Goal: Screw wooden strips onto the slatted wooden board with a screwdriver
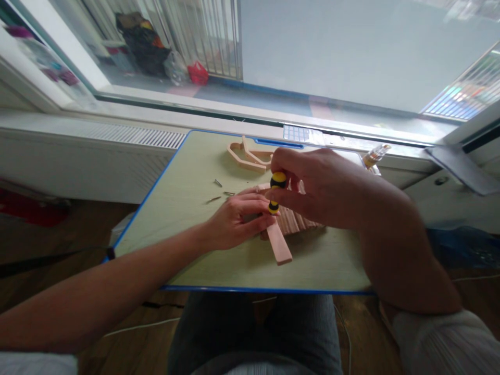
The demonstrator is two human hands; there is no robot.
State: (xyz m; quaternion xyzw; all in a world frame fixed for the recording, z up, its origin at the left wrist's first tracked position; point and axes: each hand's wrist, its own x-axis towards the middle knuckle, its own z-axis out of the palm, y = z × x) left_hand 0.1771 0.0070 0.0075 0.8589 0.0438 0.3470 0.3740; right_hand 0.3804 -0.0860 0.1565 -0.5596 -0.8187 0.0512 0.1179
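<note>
Bottom middle of the frame is the person's lap in dark trousers, tucked under the front edge of a pale green worktop with blue trim. Closest thing on it is a flat wooden strip, just right of centre and angled toward the lower right, with its near end sticking out free. The left hand comes in from the lower left and sits on the strip's far end. Its fingers are pressed together and lying flat, pinning it down. Right above that, the right hand reaches in from the lower right, fingers pinching the yellow-and-black handle of a small screwdriver that stands about upright, tip down at the strip. Can't see the tip itself, the left hand hides it. Under and behind the right hand there's a slatted wooden piece touching the strip. A bit further back, left of the hands, a few loose screws lie scattered on the bare top. Behind those, near the far edge, is a curved wooden frame. On the sill at the right there's a small clear bottle – too blurry to say more. Beyond all that is a radiator grille at left, and through the window glass a red bag at upper left.
</note>
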